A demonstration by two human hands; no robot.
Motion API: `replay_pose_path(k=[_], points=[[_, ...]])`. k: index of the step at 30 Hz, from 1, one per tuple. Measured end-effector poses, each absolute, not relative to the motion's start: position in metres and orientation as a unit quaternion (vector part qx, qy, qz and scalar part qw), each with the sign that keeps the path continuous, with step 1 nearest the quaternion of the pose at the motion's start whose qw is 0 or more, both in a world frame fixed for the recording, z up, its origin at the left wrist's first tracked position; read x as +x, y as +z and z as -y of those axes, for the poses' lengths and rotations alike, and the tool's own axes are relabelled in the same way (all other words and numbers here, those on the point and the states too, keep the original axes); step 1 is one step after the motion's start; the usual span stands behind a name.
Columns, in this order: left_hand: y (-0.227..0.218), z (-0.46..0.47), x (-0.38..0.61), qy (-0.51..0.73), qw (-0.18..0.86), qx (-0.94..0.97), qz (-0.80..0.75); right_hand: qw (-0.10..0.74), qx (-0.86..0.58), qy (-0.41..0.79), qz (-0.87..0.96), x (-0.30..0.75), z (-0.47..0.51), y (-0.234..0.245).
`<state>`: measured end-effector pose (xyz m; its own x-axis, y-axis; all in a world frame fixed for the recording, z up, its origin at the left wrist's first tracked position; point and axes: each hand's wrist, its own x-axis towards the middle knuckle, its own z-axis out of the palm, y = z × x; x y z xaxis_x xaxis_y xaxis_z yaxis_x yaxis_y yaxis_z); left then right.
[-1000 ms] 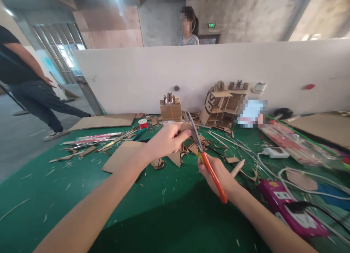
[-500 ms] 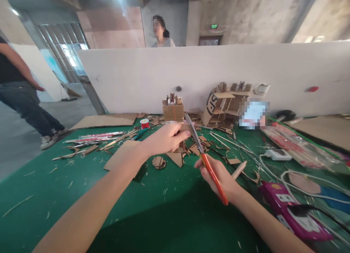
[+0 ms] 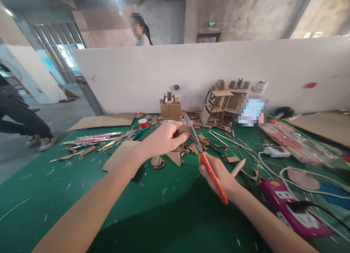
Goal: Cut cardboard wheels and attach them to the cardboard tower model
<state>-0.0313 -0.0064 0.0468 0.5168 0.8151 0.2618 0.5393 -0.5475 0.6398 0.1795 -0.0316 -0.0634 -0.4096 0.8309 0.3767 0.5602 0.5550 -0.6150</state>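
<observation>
My left hand [image 3: 168, 137] pinches a small piece of cardboard [image 3: 185, 128] between thumb and fingers, above a heap of scraps. Closed round the orange handles of a pair of scissors [image 3: 213, 176] is my right hand [image 3: 214, 171]. The scissor blades point up and away, right beside the cardboard piece; whether they touch it I cannot tell. On the green table below my left hand lies a round cardboard disc [image 3: 158, 162]. A flat cardboard sheet [image 3: 117, 158] lies partly under my left forearm.
Behind my hands stand a cardboard box with wheels on top [image 3: 171, 110] and a cardboard shelf model [image 3: 212, 107]. A red thread spool [image 3: 142, 123] sits left. To the right are a purple power strip [image 3: 292, 207], cables and a blurred phone screen [image 3: 253, 112]. A white partition [image 3: 131, 78] closes the back.
Both hands keep nearly the same pose, with the scissors still at the cardboard. The view has shifted slightly. Beyond the partition one person has moved left, and another at the left edge has walked further left.
</observation>
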Motion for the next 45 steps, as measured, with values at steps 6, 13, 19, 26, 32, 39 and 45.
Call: replay_pose_path(k=[6, 13, 19, 26, 32, 39, 45], points=[[0.023, 0.000, -0.013, 0.366, 0.346, 0.774, -0.384, 0.363, -0.441, 0.206, 0.794, 0.179, 0.030, -0.068], [0.034, 0.003, -0.021, 0.323, 0.327, 0.797, -0.391, 0.333, -0.404, 0.279, 0.805, 0.184, 0.032, -0.068], [0.038, 0.005, -0.023, 0.305, 0.345, 0.808, -0.369, 0.352, -0.419, 0.265, 0.794, 0.181, 0.034, -0.067], [0.032, 0.005, -0.018, 0.320, 0.357, 0.797, -0.366, 0.359, -0.433, 0.242, 0.790, 0.180, 0.028, -0.070], [0.034, 0.009, -0.013, 0.330, 0.386, 0.780, -0.366, 0.370, -0.420, 0.253, 0.789, 0.181, 0.027, -0.076], [0.037, 0.008, -0.016, 0.319, 0.373, 0.785, -0.378, 0.365, -0.422, 0.266, 0.786, 0.182, 0.027, -0.075], [0.042, 0.002, -0.031, 0.259, 0.354, 0.816, -0.377, 0.332, -0.407, 0.297, 0.798, 0.185, 0.031, -0.075]])
